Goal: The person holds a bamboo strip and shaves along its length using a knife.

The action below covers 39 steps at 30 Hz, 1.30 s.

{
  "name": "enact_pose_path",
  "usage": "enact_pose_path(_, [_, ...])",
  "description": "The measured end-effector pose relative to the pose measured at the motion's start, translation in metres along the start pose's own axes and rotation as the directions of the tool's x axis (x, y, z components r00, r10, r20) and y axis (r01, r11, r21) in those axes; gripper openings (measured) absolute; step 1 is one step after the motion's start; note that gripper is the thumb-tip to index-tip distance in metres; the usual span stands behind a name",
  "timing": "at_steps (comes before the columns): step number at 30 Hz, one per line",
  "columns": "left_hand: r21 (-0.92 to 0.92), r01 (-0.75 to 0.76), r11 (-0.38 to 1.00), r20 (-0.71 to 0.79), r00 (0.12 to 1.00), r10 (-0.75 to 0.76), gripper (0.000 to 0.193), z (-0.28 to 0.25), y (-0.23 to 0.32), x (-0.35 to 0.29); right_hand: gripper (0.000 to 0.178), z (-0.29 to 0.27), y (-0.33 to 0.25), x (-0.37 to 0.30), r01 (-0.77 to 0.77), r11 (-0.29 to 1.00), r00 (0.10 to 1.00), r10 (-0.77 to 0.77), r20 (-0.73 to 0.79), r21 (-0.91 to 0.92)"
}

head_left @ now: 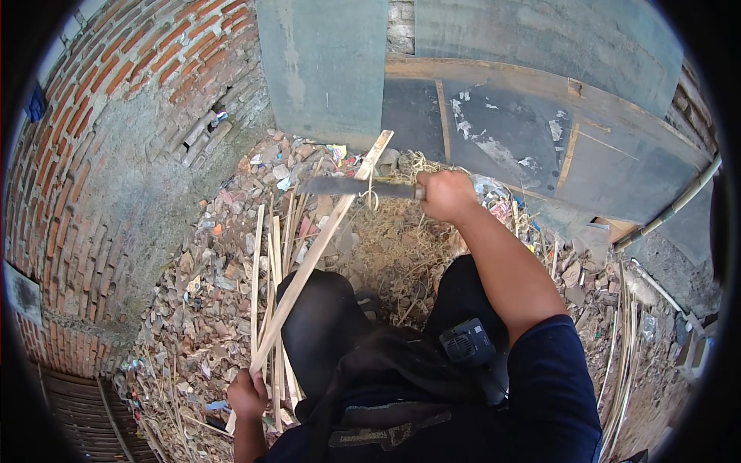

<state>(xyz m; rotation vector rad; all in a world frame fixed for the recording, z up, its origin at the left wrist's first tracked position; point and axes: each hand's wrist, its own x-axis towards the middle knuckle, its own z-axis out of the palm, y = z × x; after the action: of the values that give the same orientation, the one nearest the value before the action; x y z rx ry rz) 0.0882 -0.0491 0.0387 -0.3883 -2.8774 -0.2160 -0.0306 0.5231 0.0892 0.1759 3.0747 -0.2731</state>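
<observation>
My right hand (448, 197) is closed round the handle of a machete (333, 186), whose broad dark blade points left. That blade lies across the upper part of a long pale bamboo strip (309, 262), and a thin shaving (372, 193) curls off there. Low on the left, my left hand (248, 393) grips the strip's near end. The strip slants up and away past my left knee. More pale bamboo strips (258, 270) lie beside and beneath it on the left.
Rubble and litter (208, 309) cover the ground. Shavings (397, 239) are heaped between my knees. A brick wall (100, 154) rises on the left, grey boards (324, 69) stand ahead. More thin strips (627, 347) lie at right, and a small black device (468, 343) rests at my lap.
</observation>
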Motion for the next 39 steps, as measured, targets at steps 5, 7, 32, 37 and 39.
enact_pose_path(5, [-0.008,0.008,1.000,0.105,0.994,-0.007,0.025,-0.006,0.019,0.017,0.040,0.013,0.006,-0.002,-0.266,0.958,0.964,0.265,0.021,0.108])
enact_pose_path(7, [-0.028,0.004,1.000,0.082,0.997,-0.002,0.026,0.004,0.008,0.011,0.040,0.012,-0.002,-0.002,-0.211,0.966,0.977,0.214,-0.006,0.150])
enact_pose_path(32, [-0.104,-0.008,0.995,0.095,0.995,0.018,0.029,0.010,0.032,0.009,0.033,0.021,0.014,0.003,-0.263,0.930,0.955,0.289,-0.071,0.256])
enact_pose_path(37, [-0.091,-0.049,0.995,0.072,0.996,0.056,0.031,0.009,0.030,0.010,0.031,0.018,0.020,-0.004,-0.252,0.940,0.958,0.276,-0.074,0.231])
enact_pose_path(39, [-0.096,-0.031,0.995,0.069,0.997,0.038,0.031,0.008,0.033,0.010,0.033,0.008,0.017,-0.006,-0.250,0.959,0.964,0.259,-0.053,0.133])
